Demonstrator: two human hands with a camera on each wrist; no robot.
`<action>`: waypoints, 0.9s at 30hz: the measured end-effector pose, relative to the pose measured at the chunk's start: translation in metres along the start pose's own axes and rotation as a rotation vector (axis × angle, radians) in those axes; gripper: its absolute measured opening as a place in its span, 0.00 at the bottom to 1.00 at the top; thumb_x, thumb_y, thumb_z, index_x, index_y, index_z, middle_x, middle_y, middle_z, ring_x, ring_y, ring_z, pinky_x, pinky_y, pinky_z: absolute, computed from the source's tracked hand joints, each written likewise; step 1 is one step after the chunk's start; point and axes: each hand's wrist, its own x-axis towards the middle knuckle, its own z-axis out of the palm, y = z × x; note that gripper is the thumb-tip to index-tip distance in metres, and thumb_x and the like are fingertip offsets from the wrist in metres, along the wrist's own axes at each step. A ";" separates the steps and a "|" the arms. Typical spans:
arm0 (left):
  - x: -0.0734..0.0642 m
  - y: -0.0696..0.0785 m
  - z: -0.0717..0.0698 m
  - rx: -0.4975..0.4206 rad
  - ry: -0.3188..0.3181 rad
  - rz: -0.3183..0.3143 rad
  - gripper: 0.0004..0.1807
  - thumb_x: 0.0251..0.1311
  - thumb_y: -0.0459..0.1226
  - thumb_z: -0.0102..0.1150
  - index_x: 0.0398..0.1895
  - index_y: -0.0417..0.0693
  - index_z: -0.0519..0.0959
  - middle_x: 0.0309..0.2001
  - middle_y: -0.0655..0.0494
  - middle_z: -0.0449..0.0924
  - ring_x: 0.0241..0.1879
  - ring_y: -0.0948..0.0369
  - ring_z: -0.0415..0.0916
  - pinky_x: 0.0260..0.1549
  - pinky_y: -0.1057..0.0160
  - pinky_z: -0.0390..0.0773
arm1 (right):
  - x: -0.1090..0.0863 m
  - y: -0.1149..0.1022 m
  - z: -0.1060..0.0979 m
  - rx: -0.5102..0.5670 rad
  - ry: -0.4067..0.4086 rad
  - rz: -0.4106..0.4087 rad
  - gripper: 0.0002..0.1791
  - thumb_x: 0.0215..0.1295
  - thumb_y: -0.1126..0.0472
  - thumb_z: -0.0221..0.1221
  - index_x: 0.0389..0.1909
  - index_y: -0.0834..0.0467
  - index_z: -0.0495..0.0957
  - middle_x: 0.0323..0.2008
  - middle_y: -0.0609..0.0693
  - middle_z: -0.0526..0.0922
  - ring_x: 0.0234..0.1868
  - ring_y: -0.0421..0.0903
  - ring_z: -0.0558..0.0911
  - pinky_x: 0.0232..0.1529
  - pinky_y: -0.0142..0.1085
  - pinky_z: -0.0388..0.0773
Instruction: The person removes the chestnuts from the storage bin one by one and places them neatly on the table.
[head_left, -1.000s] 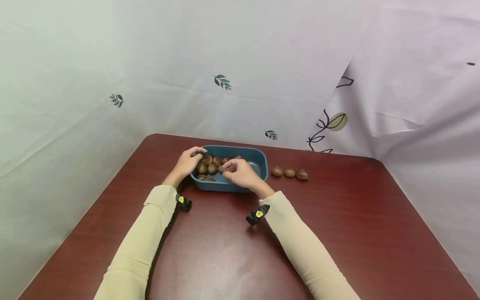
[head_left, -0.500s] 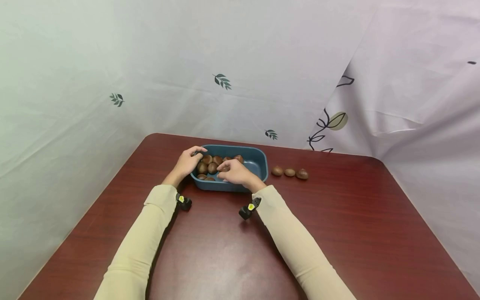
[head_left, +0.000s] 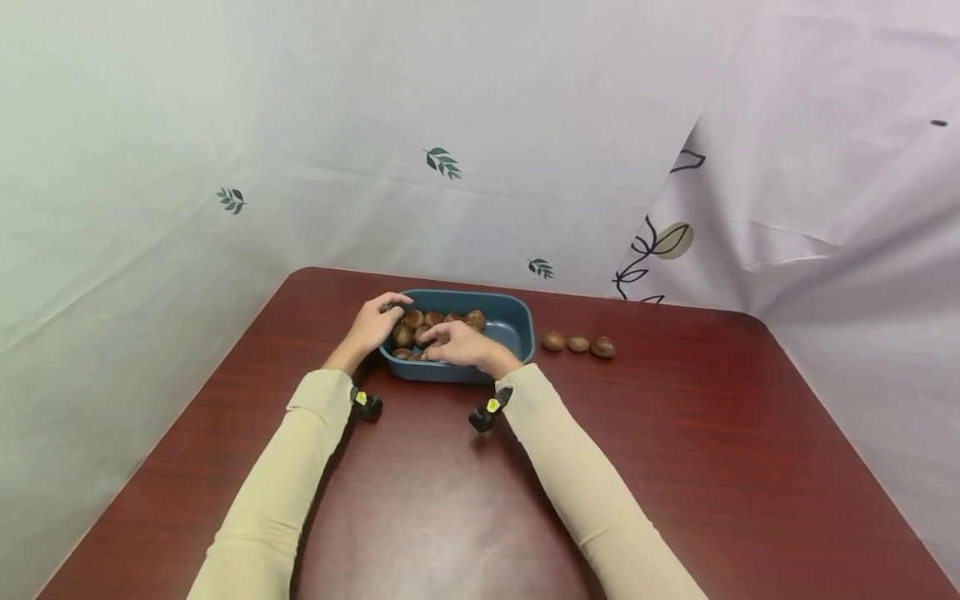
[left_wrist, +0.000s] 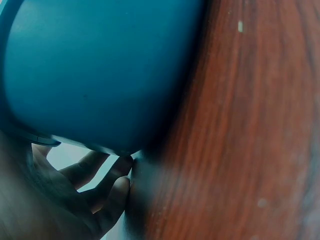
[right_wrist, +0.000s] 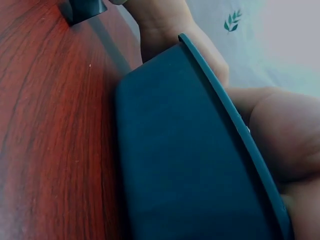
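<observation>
A blue rectangular tub (head_left: 517, 350) sits on the far part of the table with several brown chestnuts (head_left: 413, 318) in its left half. My left hand (head_left: 372, 323) holds the tub's left end. In the left wrist view, fingers (left_wrist: 114, 192) bend against its outer wall. My right hand (head_left: 461, 345) reaches over the front rim into the tub, thumb and forefinger apart, right at the chestnuts on the left. In the right wrist view the tub's wall (right_wrist: 170, 145) hides those fingertips, and part of my right hand (right_wrist: 285, 130) shows past the rim.
Three nut-like brown things (head_left: 578, 344) lie in a row on the dark red wooden table (head_left: 675, 450), right of the tub. A pale cloth (head_left: 337, 108) with leaf prints hangs close behind the table.
My right hand has moved left and lower inside the tub, towards the chestnuts at the left end. My left hand and the tub have stayed in place.
</observation>
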 end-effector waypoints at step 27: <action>-0.001 0.000 -0.002 0.000 -0.012 -0.007 0.18 0.72 0.39 0.44 0.59 0.49 0.78 0.70 0.46 0.66 0.70 0.44 0.59 0.63 0.39 0.60 | 0.006 -0.002 0.000 -0.091 -0.096 -0.003 0.15 0.71 0.60 0.56 0.55 0.58 0.81 0.56 0.51 0.79 0.58 0.46 0.77 0.55 0.39 0.75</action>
